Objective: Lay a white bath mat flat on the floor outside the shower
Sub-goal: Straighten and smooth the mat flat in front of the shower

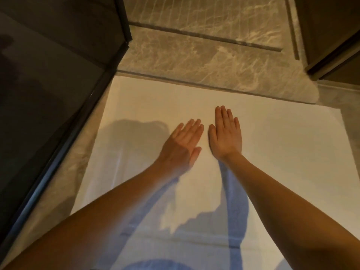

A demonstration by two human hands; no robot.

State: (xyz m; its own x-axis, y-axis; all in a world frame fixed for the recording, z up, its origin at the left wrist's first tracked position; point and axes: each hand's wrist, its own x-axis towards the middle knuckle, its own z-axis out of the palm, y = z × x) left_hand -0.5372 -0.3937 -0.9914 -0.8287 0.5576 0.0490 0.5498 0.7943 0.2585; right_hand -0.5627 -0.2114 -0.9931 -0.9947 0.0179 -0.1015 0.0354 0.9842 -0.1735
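Now, mat: white bath mat point(272, 152) spread flat on the marble floor point(204, 61), alongside the dark shower glass point(48, 94).
Left hand point(181, 145): palm down on the mat's middle, fingers straight.
Right hand point(226, 137): flat just beside it.
Grip: nothing held, either hand.

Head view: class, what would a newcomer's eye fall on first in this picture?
The white bath mat spread over the marble floor, filling the middle of the view. Both hands lie on its centre with straight fingers, left hand beside right hand. The dark shower glass stands along the mat's left edge.
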